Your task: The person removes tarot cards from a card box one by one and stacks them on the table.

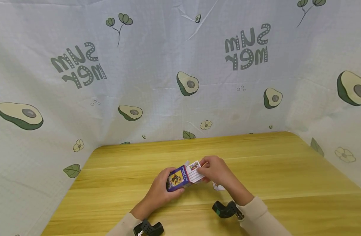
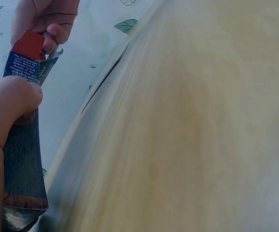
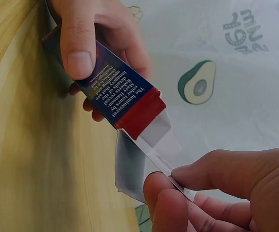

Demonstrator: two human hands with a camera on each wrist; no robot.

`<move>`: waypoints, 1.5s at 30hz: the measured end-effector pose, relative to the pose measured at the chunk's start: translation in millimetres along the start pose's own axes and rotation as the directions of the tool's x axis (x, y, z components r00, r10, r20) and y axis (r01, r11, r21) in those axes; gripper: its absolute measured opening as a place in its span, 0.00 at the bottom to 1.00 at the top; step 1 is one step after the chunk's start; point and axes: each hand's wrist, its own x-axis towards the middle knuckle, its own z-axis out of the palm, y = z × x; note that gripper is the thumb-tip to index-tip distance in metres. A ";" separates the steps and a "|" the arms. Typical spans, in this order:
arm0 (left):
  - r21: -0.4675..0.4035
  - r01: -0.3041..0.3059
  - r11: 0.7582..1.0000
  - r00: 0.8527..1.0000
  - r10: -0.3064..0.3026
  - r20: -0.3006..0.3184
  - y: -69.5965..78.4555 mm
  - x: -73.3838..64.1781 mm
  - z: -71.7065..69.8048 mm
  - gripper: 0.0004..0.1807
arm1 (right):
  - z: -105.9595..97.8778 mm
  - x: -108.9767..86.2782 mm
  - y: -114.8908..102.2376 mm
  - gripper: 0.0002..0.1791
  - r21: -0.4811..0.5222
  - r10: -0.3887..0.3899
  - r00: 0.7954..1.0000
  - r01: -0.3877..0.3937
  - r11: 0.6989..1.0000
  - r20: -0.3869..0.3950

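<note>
My left hand [image 1: 160, 190] grips a blue tarot card box [image 1: 176, 179], its thumb lying along the narrow side. The box is tilted, its open end toward the right, and a picture card with a white border [image 1: 193, 166] sticks out of it. My right hand [image 1: 217, 169] pinches the outer end of the protruding cards between thumb and fingers. In the right wrist view, the thin edge of a card [image 3: 155, 161] runs from the box mouth to those fingertips, beside a raised box flap [image 3: 129, 164]. How many cards are pinched cannot be told.
Another card [image 1: 218, 186] lies on the wooden table [image 1: 124, 186], partly hidden under the right hand and forearm. Black wrist cameras [image 1: 226, 209] sit on both wrists. A white cloth with avocado prints [image 1: 156, 59] hangs behind and beside the table.
</note>
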 end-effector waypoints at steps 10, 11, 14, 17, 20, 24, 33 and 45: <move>0.002 0.013 1.000 1.000 -0.013 0.005 0.4 -0.4 -0.2 0.40 | -9.4 0.1 0.1 0.08 0.025 0.004 1.000 -0.004 1.000 0.000; 0.002 0.013 1.000 1.000 -0.013 0.004 0.4 -0.3 -0.2 0.40 | -10.1 0.5 0.6 0.09 0.026 0.007 1.000 -0.007 1.000 -0.002; 0.005 0.014 1.000 1.000 -0.014 0.002 0.4 -0.3 -0.1 0.40 | -13.1 0.8 1.1 0.09 0.037 0.012 1.000 -0.012 0.999 -0.001; 0.006 0.015 1.000 1.000 -0.015 0.001 0.8 -0.2 -0.2 0.41 | -16.5 1.2 1.6 0.09 0.043 0.010 1.000 -0.011 0.999 0.005; 0.007 0.012 1.000 1.000 -0.012 -0.001 1.5 -0.1 -0.6 0.40 | -19.8 1.5 2.3 0.09 0.046 0.006 1.000 -0.006 0.999 0.008; 0.008 0.011 1.000 1.000 -0.011 -0.005 1.2 -0.2 -0.5 0.40 | -23.1 2.1 3.4 0.08 0.062 0.006 1.000 -0.007 0.998 0.007; 0.008 0.013 1.000 1.000 -0.013 -0.011 0.3 -0.7 0.0 0.39 | -31.9 1.7 2.6 0.09 0.068 0.016 1.000 -0.016 0.998 0.001; 0.016 0.023 1.000 0.999 -0.023 -0.026 1.8 -0.4 0.1 0.39 | -48.3 1.8 4.5 0.13 0.094 0.036 0.999 -0.036 0.995 0.001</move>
